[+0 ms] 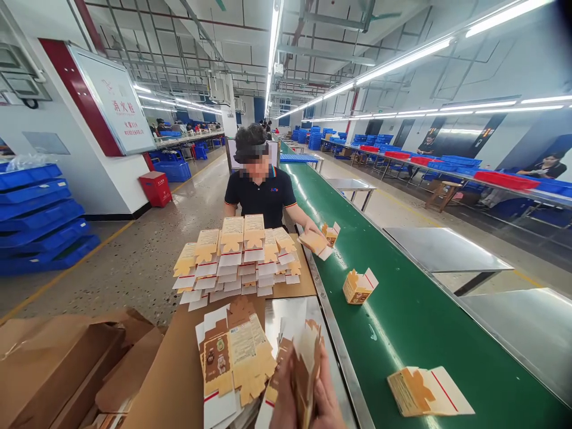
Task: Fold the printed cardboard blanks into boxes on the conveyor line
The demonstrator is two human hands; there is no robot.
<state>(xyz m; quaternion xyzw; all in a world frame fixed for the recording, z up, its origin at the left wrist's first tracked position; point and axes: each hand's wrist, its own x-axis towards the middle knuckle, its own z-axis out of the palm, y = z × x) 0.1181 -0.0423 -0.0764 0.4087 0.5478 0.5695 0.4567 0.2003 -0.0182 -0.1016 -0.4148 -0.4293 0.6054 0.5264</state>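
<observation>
A flat carton (306,357), its print too blurred to read, stands pinched between the left hand (283,399) and right hand (328,399), pressed together at the table's (290,310) near edge beside the green conveyor belt (402,322).

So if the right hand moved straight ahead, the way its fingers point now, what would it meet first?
Most likely the flat carton blank that the right hand and left hand hold together. Beyond it lies bare steel tabletop, then the stacked flat cartons, though depth is unclear.
</observation>
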